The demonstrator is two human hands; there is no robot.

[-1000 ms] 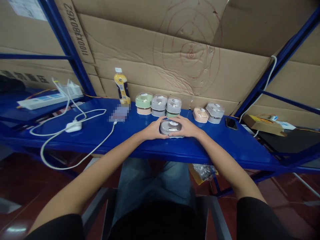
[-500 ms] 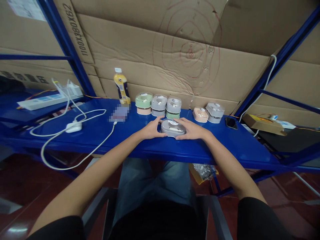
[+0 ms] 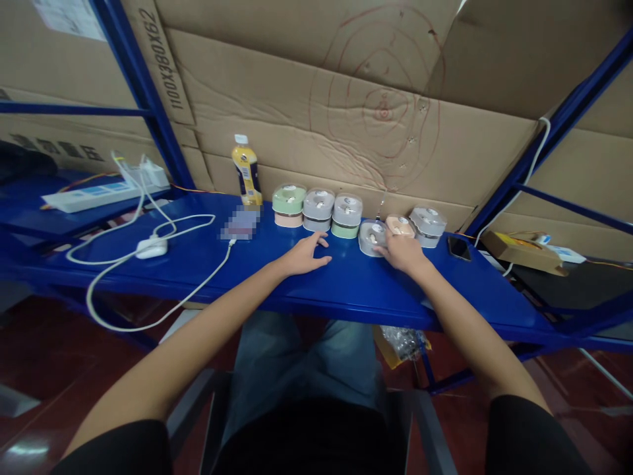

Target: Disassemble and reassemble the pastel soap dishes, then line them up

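A small grey box with a clear lid stands on the blue table, left of a pink box. My right hand grips the grey box at its right end, thumb in front and fingers behind, partly covering the pink box. My left hand is open over the table with nothing in it, fingers spread. Behind it are stacked pairs of boxes: green on pink, grey on grey and grey on green. Another grey pair stands right of the pink box.
A yellow drink bottle and a blurred-out phone-like item with a white cable stand to the left. A white charger and power strip lie further left. A black phone and an open carton are to the right.
The grey box, earlier between both hands near the front, has moved right and back beside the pink box with my right hand. My left hand has let go and stayed near its place.
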